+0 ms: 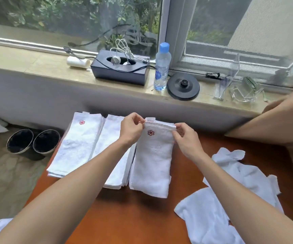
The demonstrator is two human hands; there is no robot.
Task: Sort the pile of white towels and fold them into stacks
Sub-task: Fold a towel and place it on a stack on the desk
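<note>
— Where the orange-brown wooden desk (133,217) lies nearest the wearer, what is recorded?

— Bare desk at centre. To the near right there is a heap of loose, crumpled white towels (230,191), unfolded.

— And the item being worked?

— A long folded white towel with a red flower emblem (152,164), directly ahead of both forearms, its long axis running away from the wearer. Its near end rests down. The left hand (130,128) pinches the far short edge at its left corner and the right hand (186,141) at its right corner, fingers narrow on the hem. Neither hand is nearer than the other.

— Clearances?

— To the left, a middle stack of folded white towels (110,138) sits just beside it. Next comes a left stack of folded white towels (77,147) at the desk's left edge. To the right there is open desk between towel and heap. Beyond, the wall under the stone window sill (36,62) stands close. In my judgement, any squaring or further fold must run along that long axis, and leftward room is tight.
</note>
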